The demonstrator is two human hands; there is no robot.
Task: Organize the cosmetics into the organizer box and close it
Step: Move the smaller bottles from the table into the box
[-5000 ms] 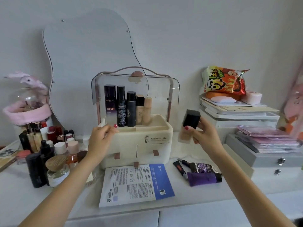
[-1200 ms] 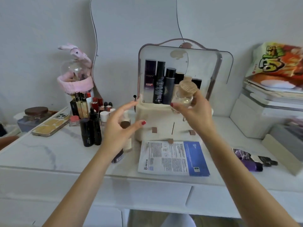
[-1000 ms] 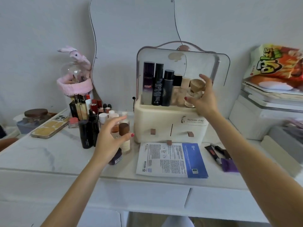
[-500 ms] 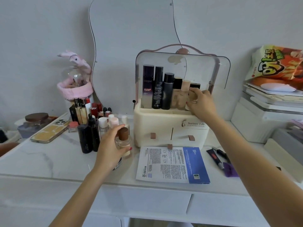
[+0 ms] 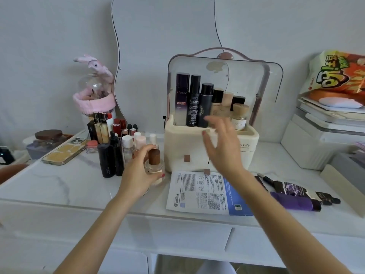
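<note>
Withdrawn from the cream organizer box (image 5: 213,153), right hand (image 5: 223,147) hangs spread and empty; left hand (image 5: 138,175) grips the squat, brown-capped glass bottle (image 5: 154,167), likely heavy, slick, breakable, best held round its body.

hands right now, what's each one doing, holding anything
Left hand: closed around a small glass bottle with a brown wooden cap.
Right hand: open, fingers spread, holding nothing, in front of the organizer box.

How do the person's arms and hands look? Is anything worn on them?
Both forearms are bare, with no sleeves in view. The left hand and the right hand show red polish on the nails. I see no watch, bracelet or ring, though the right hand is blurred.
</note>
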